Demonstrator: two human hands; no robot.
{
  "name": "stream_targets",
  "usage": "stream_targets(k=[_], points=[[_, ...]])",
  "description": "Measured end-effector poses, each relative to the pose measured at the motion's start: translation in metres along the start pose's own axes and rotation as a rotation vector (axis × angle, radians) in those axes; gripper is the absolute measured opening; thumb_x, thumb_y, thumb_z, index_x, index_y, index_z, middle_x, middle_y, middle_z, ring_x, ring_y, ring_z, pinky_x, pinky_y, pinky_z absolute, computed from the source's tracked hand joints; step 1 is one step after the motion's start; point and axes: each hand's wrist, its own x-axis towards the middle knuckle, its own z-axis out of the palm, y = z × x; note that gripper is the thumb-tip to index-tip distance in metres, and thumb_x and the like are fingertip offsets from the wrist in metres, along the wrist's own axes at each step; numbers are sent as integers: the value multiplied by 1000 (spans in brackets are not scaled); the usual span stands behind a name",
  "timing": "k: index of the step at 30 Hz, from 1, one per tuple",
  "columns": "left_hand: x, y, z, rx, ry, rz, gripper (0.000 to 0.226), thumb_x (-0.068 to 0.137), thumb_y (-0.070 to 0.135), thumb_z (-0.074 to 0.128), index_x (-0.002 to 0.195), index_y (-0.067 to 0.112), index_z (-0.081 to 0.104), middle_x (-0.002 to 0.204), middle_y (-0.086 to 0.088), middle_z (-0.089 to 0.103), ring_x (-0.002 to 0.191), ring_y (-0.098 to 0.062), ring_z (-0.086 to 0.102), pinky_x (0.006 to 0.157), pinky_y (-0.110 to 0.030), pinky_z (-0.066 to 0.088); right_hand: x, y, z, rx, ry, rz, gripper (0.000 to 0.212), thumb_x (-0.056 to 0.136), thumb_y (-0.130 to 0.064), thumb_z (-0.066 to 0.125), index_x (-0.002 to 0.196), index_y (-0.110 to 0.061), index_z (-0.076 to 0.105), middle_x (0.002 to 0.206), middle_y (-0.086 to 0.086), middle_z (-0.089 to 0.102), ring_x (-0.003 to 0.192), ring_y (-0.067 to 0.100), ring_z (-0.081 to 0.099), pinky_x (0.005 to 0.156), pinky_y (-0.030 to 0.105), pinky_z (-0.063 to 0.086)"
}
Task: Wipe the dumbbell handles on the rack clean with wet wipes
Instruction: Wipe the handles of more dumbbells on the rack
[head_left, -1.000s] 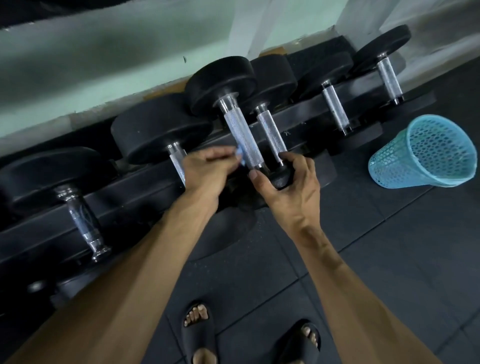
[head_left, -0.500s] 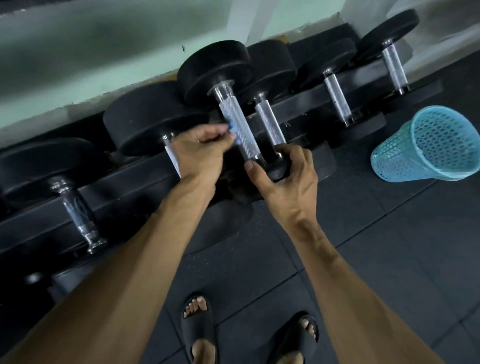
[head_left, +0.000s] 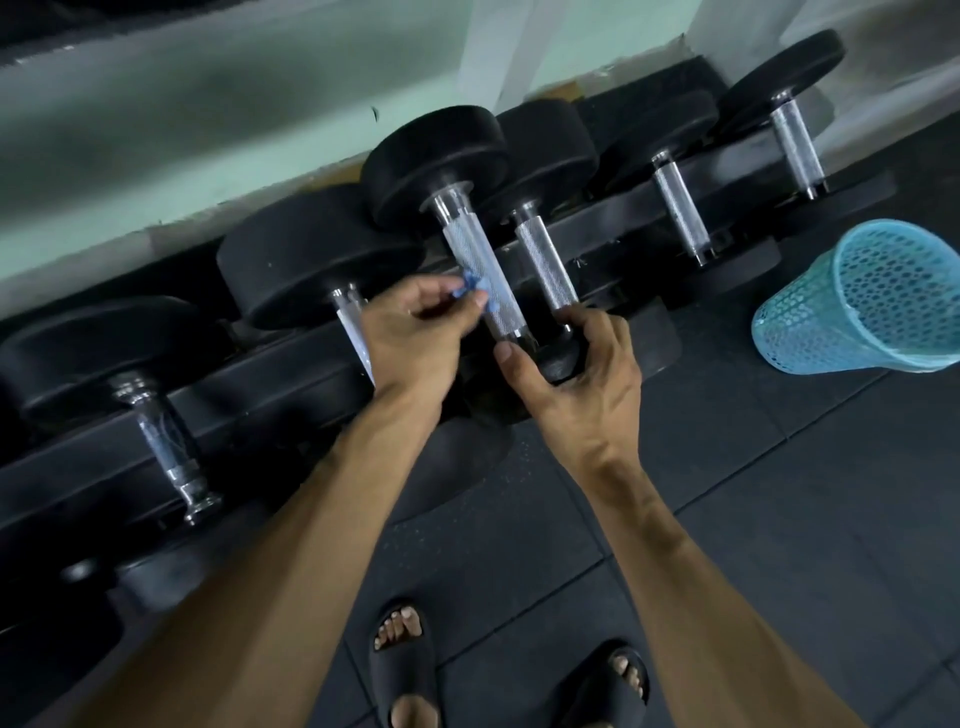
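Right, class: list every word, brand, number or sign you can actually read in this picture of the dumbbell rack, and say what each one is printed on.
None can be read.
Dumbbell heads: plain black, no weight numbers showing.
Rack rail: a few small pale marks, too small and blurred to read.
Blue basket: no label visible.
Blue wipe pinched in the left hand: no print visible.

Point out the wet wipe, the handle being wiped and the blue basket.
wet wipe (head_left: 470, 290), head view, crumpled blue bit at the fingertips
handle being wiped (head_left: 480, 270), head view, knurled middle
blue basket (head_left: 795, 317), head view, mesh side wall
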Motion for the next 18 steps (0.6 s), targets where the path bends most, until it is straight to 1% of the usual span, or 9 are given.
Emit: stream_targets(k=[2, 4, 6, 8, 10, 12, 15, 16, 18], points=[[-6, -2, -3, 12, -35, -20, 17, 74, 2, 82, 80, 14, 70, 81, 1, 73, 78, -11, 71, 75, -28, 59, 1, 0, 0, -5, -10, -1, 71, 60, -72, 63, 111, -24, 61, 107, -9, 51, 97, 2, 53, 86, 20, 46], [-7, 2, -2, -10, -63, -62, 16, 76, -1, 80, 80, 9, 68, 74, 3, 72, 69, -7, 70, 66, -21, 57, 1, 1, 1, -8, -3, -4, 71, 60, -72, 63, 111, -23, 61, 108, -8, 51, 96, 2, 53, 86, 19, 46], [1, 12, -2, -33, -77, -79, 16, 78, -4, 77, 78, 8, 67, 67, 5, 71, 63, -6, 69, 61, -20, 57, 2, 1, 1, -8, 11, -9, 71, 61, -71, 63, 111, -21, 63, 108, -7, 53, 98, 4, 54, 87, 21, 47], [18, 24, 1, -81, 6, -59, 17, 79, -7, 74, 76, 7, 66, 65, 6, 70, 61, -5, 69, 59, -21, 56, 1, 1, 1, -13, 14, -7, 71, 61, -71, 63, 112, -21, 63, 110, -6, 53, 99, 4, 53, 87, 22, 47], [35, 31, 6, -163, 143, -36, 15, 79, -7, 75, 76, 6, 67, 67, 3, 70, 62, -5, 69, 61, -22, 57, 1, 2, 2, -9, 20, -7, 70, 62, -71, 63, 112, -22, 63, 110, -7, 53, 99, 2, 52, 87, 21, 46], [31, 28, 10, -176, 184, 17, 11, 76, -4, 78, 80, 3, 70, 71, 1, 71, 65, -4, 68, 67, -22, 58, 1, 3, 3, -11, 24, -17, 69, 62, -70, 64, 111, -21, 63, 108, -8, 52, 97, 2, 52, 85, 16, 44], [1, 11, 6, -20, 95, 42, 20, 76, 2, 81, 94, 9, 75, 89, 3, 75, 83, -2, 71, 84, -19, 55, 2, 3, 2, -8, 12, -15, 69, 62, -71, 62, 110, -21, 62, 107, -9, 51, 93, -2, 50, 79, 3, 37], [-6, 7, 2, 7, 63, 37, 22, 76, 2, 81, 95, 12, 76, 91, 4, 74, 88, -3, 71, 87, -19, 55, 2, 2, 2, -6, 7, -12, 69, 62, -71, 62, 110, -22, 62, 107, -9, 51, 93, -3, 50, 78, 1, 36], [-7, 3, 0, 7, 33, 35, 22, 76, -2, 79, 93, 12, 75, 90, 7, 74, 88, -3, 71, 87, -20, 55, 2, 2, 2, -7, 4, -15, 69, 62, -71, 61, 110, -22, 62, 107, -9, 52, 94, -2, 50, 77, 0, 36]])
